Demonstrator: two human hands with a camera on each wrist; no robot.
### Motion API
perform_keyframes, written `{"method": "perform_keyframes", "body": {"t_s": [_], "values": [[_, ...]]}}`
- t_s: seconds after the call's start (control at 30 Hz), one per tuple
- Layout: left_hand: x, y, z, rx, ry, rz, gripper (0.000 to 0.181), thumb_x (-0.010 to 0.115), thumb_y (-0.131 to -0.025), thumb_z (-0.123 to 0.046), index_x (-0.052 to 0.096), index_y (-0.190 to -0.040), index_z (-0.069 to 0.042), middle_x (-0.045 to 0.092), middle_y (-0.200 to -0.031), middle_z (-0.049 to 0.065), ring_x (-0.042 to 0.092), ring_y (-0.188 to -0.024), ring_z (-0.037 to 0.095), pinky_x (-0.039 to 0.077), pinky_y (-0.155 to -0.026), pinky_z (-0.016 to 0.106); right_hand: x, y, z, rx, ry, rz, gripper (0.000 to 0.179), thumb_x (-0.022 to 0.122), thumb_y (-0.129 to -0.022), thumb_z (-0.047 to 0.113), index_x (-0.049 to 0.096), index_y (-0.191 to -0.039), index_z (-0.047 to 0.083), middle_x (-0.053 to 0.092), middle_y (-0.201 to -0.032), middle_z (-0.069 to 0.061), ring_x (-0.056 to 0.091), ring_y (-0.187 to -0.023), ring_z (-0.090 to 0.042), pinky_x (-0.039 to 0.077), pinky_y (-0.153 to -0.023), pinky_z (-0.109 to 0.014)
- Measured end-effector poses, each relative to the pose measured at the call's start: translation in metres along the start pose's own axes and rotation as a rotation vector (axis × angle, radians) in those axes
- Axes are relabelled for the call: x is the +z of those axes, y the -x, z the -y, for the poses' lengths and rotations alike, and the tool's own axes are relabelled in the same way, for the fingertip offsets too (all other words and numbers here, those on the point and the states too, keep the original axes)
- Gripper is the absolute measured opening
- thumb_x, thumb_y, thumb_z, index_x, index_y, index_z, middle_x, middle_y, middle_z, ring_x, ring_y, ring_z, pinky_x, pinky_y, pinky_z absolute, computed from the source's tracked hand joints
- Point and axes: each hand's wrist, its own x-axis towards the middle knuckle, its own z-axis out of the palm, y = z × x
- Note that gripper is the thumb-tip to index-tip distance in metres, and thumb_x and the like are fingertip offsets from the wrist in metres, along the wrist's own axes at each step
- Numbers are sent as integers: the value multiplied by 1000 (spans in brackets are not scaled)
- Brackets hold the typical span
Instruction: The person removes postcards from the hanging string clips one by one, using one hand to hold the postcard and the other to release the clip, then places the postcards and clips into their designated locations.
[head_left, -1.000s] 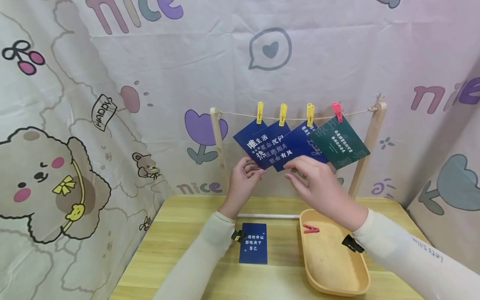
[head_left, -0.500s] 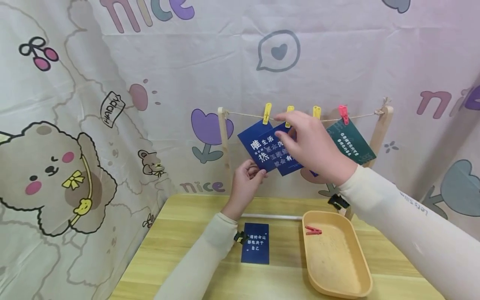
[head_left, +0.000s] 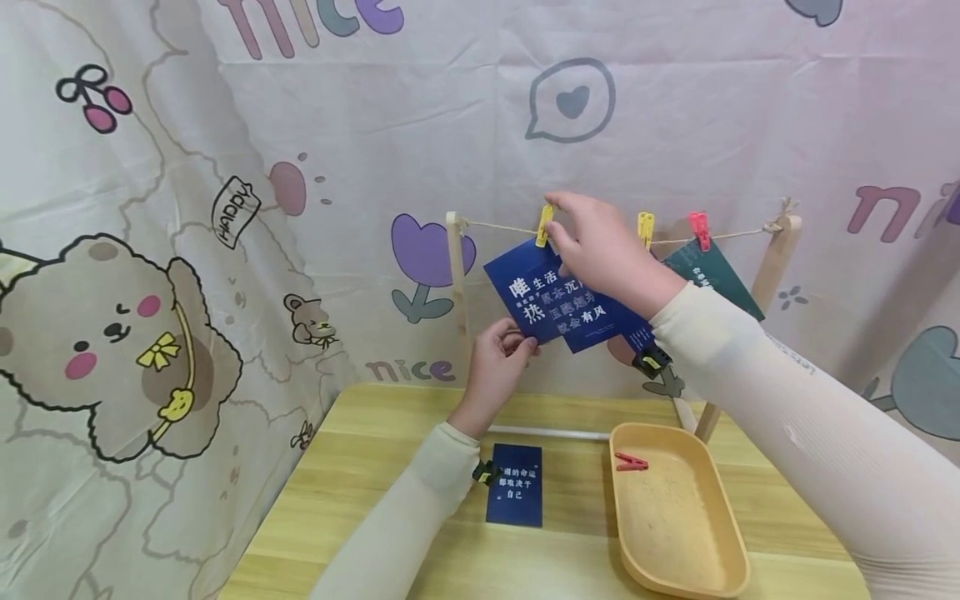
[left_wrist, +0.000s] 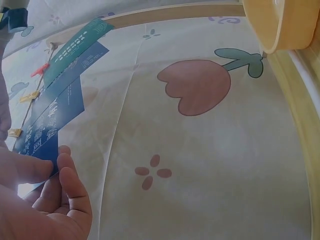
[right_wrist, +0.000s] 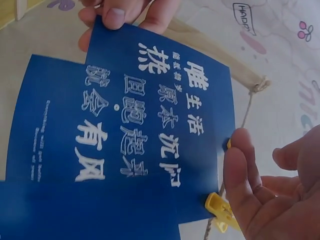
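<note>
My left hand [head_left: 495,358] pinches the bottom corner of the leftmost blue card [head_left: 516,265] between thumb and fingers. This card hangs tilted from a twine line by a yellow clothespin [head_left: 545,227]. At that clothespin is my right hand [head_left: 603,250], thumb and fingers spread apart beside it. In the right wrist view its fingertips [right_wrist: 236,152] partly hide that clothespin, while a second yellow clothespin [right_wrist: 220,211] shows just below them. Another blue card [head_left: 591,333] overlaps the first. Further right hang one more blue card [head_left: 640,336], partly hidden, and a green card [head_left: 723,275] under a red clothespin [head_left: 699,231].
Wooden posts [head_left: 456,275] hold the twine. On the wooden table [head_left: 375,492] lies a separate blue card [head_left: 514,486]. To its right stands a yellow tray [head_left: 678,525] with a red clothespin [head_left: 632,462] inside. A printed cloth [head_left: 360,125] covers the wall behind.
My right hand has moved up and left from the middle cards' lower edges to the leftmost clothespin. My left hand keeps its pinch on the card's corner. The head view has shifted slightly.
</note>
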Motion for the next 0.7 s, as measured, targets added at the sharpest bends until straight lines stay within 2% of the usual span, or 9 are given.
{"method": "perform_keyframes", "body": {"t_s": [0.1,0.13,0.27,0.43,0.57,0.7], "values": [[1,1,-2,-3,-6,3,13,68,-105,-4,71,-119,-3,83,-100,12,76,-87,17,61,-77,24,1,-4,1,24,-11,23,56,45,-118,27,34,-170,9,77,-85,-13,77,-67,-26,56,-76,-44],[1,1,-2,-4,-10,2,13,68,-105,-4,71,-119,-3,83,-100,12,76,-87,18,61,-77,25,1,-5,1,29,-14,28,56,43,-118,27,33,-170,9,77,-83,-11,77,-67,-25,55,-72,-43],[2,2,-2,-12,-19,-3,14,68,-106,-5,71,-119,-4,83,-104,15,77,-89,19,62,-79,25,0,-10,1,46,-61,33,55,41,-118,25,34,-170,7,76,-94,-14,76,-68,-27,55,-63,-37],[2,2,-1,-22,-15,-1,14,68,-106,-6,70,-119,-3,82,-105,18,77,-89,19,61,-78,25,-1,-18,-1,80,-141,37,52,41,-118,20,37,-168,4,73,-120,-17,77,-73,-31,59,-60,-31],[3,2,-2,-24,-19,1,14,69,-106,-6,71,-120,-4,83,-101,13,76,-89,19,61,-78,25,-1,-23,-1,132,-198,65,51,41,-118,21,40,-167,5,73,-121,-19,78,-74,-30,63,-66,-33],[3,1,-2,-24,-16,7,15,69,-106,-6,71,-120,-5,83,-103,13,77,-90,19,61,-79,26,-1,-27,0,185,-280,75,49,40,-119,21,43,-165,5,71,-116,-20,77,-72,-27,65,-69,-35]]}}
